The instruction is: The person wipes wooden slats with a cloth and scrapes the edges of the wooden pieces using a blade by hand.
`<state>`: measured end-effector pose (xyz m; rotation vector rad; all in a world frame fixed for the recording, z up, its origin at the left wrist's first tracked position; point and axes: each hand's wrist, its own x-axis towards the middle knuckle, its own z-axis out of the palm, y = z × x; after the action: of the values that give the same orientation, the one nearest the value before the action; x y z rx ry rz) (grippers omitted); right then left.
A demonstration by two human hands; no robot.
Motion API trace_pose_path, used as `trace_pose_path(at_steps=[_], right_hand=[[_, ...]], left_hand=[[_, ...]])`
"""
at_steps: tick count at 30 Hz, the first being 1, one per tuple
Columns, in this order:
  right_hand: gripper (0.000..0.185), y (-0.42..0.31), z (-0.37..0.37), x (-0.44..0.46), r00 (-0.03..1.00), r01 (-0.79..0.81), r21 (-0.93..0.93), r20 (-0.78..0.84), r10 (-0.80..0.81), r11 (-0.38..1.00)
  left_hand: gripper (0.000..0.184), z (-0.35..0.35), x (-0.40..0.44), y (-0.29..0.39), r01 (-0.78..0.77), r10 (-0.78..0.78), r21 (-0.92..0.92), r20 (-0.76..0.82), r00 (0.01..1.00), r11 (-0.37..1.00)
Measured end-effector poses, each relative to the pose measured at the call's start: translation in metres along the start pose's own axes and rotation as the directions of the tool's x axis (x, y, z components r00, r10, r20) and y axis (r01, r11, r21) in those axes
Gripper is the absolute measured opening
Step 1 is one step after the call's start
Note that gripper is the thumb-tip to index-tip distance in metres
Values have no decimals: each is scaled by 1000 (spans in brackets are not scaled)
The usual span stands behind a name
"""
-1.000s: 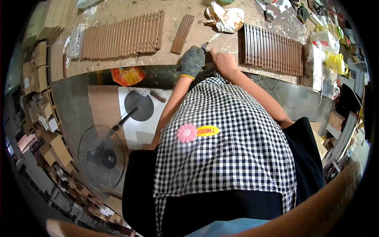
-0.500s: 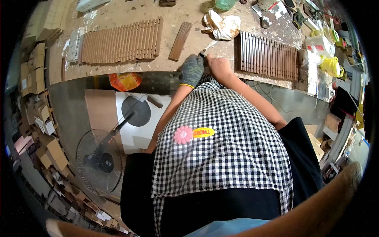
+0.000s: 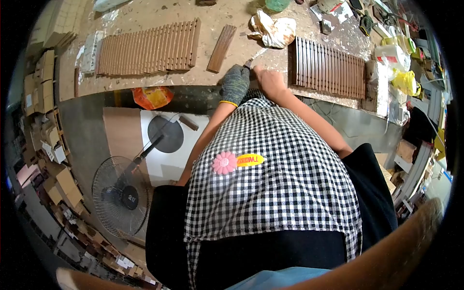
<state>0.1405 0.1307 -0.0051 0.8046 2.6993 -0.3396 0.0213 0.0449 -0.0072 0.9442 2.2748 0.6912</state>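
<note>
My left hand point(image 3: 235, 84), in a dark grey knitted glove with a yellow cuff edge, is closed at the front of the workbench. A small dark piece point(image 3: 248, 63) pokes out at its fingertips; its kind is unclear. Close beside it, my bare right hand point(image 3: 270, 82) is curled with its fingertips near that piece. Whatever its fingers grip is hidden. To the left lies a single brown wooden strip point(image 3: 222, 48), and past it a row of light brown notched wooden strips point(image 3: 147, 49). Right of my hands stands a row of darker, glossy strips point(image 3: 328, 67).
A crumpled stained cloth point(image 3: 273, 30) lies on the workbench point(image 3: 159, 14) behind my hands. Yellow and white containers point(image 3: 392, 57) crowd the right end. Below the bench's left front stand a fan point(image 3: 121, 195) and an orange bag point(image 3: 152, 98).
The whole view has shifted slightly. Both hands stay close together at the bench edge, with only a slight change in the right hand's pose.
</note>
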Motion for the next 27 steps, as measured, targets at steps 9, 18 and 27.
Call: trace_pose_path(at_steps=[9, 18, 27], right_hand=[[23, 7, 1, 2, 1000, -21, 14, -5, 21, 1000], [16, 1, 2, -11, 999, -42, -1, 26, 42, 999], [12, 3, -4, -2, 995, -75, 103, -58, 81, 992]], left_hand=[[46, 11, 15, -33, -169, 167, -50, -37, 985, 984], [36, 7, 12, -32, -173, 172, 28, 35, 984, 985], [49, 15, 13, -39, -239, 240, 23, -36, 970, 971]])
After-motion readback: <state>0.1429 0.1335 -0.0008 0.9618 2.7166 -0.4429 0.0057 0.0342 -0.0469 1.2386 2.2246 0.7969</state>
